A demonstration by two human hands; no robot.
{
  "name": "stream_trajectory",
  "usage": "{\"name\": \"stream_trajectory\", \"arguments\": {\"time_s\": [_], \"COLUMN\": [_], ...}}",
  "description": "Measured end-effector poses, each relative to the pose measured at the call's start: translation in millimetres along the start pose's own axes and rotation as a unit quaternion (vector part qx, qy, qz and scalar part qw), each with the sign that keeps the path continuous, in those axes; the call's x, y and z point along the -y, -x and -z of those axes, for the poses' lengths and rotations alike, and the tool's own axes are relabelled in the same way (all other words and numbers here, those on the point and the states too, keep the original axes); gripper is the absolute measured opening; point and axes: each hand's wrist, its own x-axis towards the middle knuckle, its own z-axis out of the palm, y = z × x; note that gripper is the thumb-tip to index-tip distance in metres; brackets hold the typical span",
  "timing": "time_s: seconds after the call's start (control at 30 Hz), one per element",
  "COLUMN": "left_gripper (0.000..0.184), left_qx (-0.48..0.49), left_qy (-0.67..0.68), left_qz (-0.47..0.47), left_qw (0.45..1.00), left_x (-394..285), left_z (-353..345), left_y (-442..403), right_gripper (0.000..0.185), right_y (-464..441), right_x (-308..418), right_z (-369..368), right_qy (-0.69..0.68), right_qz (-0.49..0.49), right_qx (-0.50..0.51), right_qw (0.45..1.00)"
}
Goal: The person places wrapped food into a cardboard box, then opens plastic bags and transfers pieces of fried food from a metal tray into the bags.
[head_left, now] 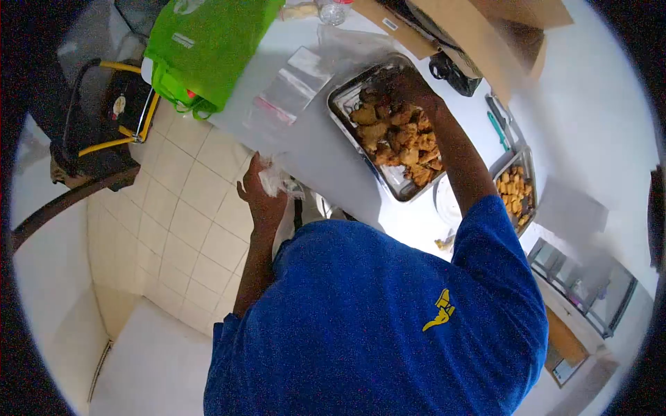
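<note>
A metal tray [338, 111] on the white table holds many browned, fried-looking food pieces [402, 139]. My right hand [409, 89] reaches into the tray's far end, over darker pieces; its fingers are in shadow, and what they touch cannot be made out. Off the table's near edge, my left hand [266, 191] is closed round a clear plastic bag [277, 180], which hangs crumpled beside the fingers. Flat clear plastic bags [295, 87] lie on the table left of the tray.
A green bag [208, 48] lies at the table's left end. Cardboard [479, 41], a black plastic bag [454, 73] and a teal-handled tool [498, 130] are beyond the tray. To the right is a smaller tray [530, 182] of food pieces [513, 193]. A black-and-yellow framed object [114, 111] stands left.
</note>
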Motion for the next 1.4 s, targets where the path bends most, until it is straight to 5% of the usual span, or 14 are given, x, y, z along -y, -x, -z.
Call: {"name": "stream_trajectory", "arguments": {"time_s": [0.1, 0.23, 0.3, 0.4, 0.47, 0.6, 0.93, 0.97, 1.07, 1.17, 1.4], "left_gripper": [0.067, 0.071, 0.073, 0.074, 0.072, 0.069, 0.068, 0.068, 0.069, 0.069, 0.068], "left_qx": [0.008, -0.014, -0.009, 0.028, 0.041, 0.044, 0.046, 0.046, 0.052, 0.049, 0.050], "left_qy": [0.022, 0.052, 0.077, 0.116, 0.129, 0.103, 0.087, 0.095, 0.127, 0.134, 0.131], "left_qz": [0.008, -0.018, -0.023, -0.016, -0.023, -0.068, -0.097, -0.100, -0.086, -0.079, -0.082], "left_qw": [1.000, 0.998, 0.997, 0.993, 0.991, 0.991, 0.990, 0.989, 0.987, 0.987, 0.987], "left_x": [-5.9, -16.5, -15.8, -19.3, -26.9, -50.4, -67.1, -64.7, -54.4, -53.2, -52.4], "left_z": [-3.3, -8.9, -14.5, -19.9, -22.4, -18.7, -13.2, -14.1, -18.7, -17.6, -12.8], "left_y": [-5.0, -9.4, -13.3, -11.8, -11.1, -7.7, 7.8, 9.1, 14.0, 16.1, 22.8], "right_gripper": [0.028, 0.028, 0.027, 0.036, 0.042, 0.046, 0.037, 0.047, 0.047, 0.032, 0.030], "right_y": [21.2, 65.2, 90.2, 145.3, 181.5, 218.0, 257.5, 256.2, 258.7, 262.9, 267.2], "right_x": [8.4, 26.2, 27.5, 62.3, 102.9, 126.4, 151.3, 158.7, 163.7, 163.5, 168.9], "right_z": [12.7, 37.8, 50.4, 68.1, 89.8, 106.2, 118.9, 118.1, 116.5, 119.2, 116.3], "right_qy": [-0.185, -0.518, -0.351, -0.499, -0.647, -0.667, -0.682, -0.695, -0.708, -0.684, -0.678], "right_qz": [0.000, -0.004, 0.049, -0.017, 0.087, 0.236, 0.347, 0.324, 0.317, 0.356, 0.359], "right_qx": [-0.018, -0.076, -0.200, -0.327, -0.344, -0.393, -0.368, -0.419, -0.416, -0.353, -0.357], "right_qw": [0.983, 0.852, 0.913, 0.803, 0.675, 0.588, 0.528, 0.486, 0.475, 0.530, 0.533]}}
